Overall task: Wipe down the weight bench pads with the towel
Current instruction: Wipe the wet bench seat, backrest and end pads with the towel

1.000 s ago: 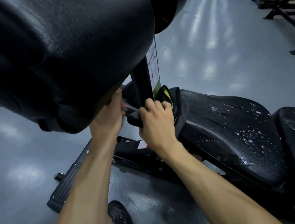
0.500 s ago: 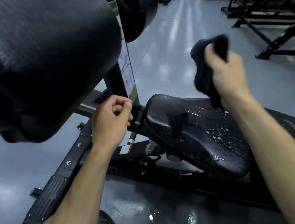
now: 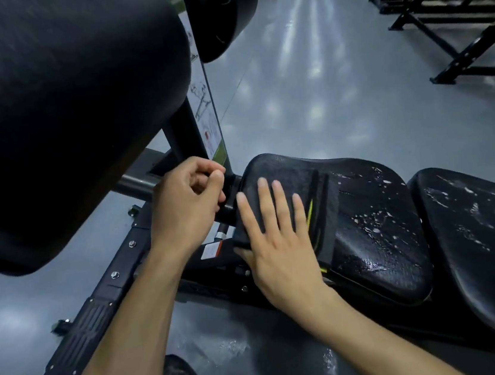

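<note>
On my far left a big black roller pad (image 3: 53, 117) fills the upper corner, close to the camera. Below it the black frame rail (image 3: 98, 302) of the bench runs down to the grey floor (image 3: 306, 93). Next I see my left hand (image 3: 186, 207), fingers curled in loosely with thumb and forefinger pinched together by the metal post (image 3: 185, 138); I cannot tell what, if anything, they grip. Just right of it my right hand (image 3: 278, 246) lies flat, fingers spread, pressing the dark towel (image 3: 321, 218) with its yellow-green trim onto the front end of the seat pad (image 3: 369, 228). The pad beyond the towel is wet with droplets and foam. Further right, the next pad (image 3: 489, 238) is speckled with wet spots too. Other black machine frames (image 3: 450, 22) stand in the far right background.
</note>
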